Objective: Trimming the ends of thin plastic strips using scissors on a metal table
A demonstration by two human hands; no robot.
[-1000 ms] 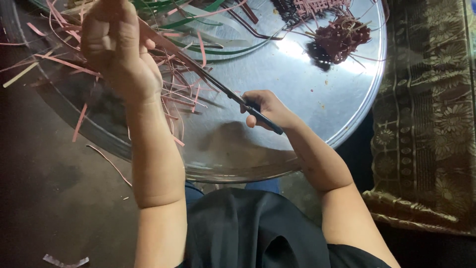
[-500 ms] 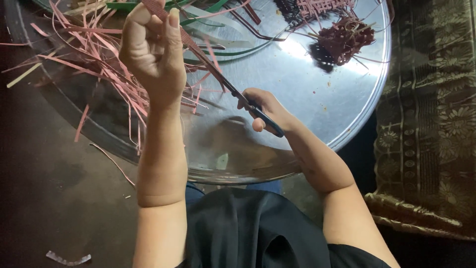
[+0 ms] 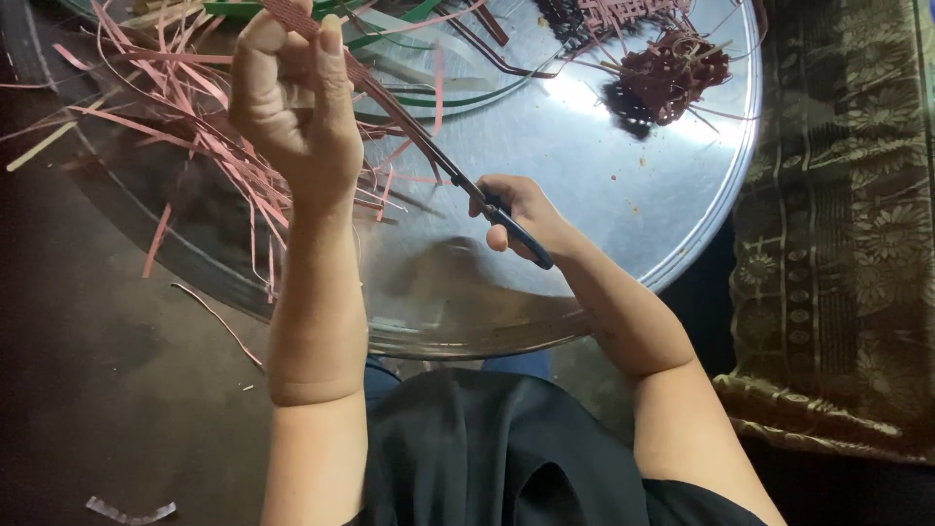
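Head view: pink strip (image 3: 292, 15) in left hand (image 3: 292, 107), scissors (image 3: 458, 180) in right hand (image 3: 521, 214).

You see a round metal tray (image 3: 623, 195) with green strips (image 3: 409, 15) and a dark woven clump (image 3: 672, 73). A patterned cloth (image 3: 838, 244) lies right of it.
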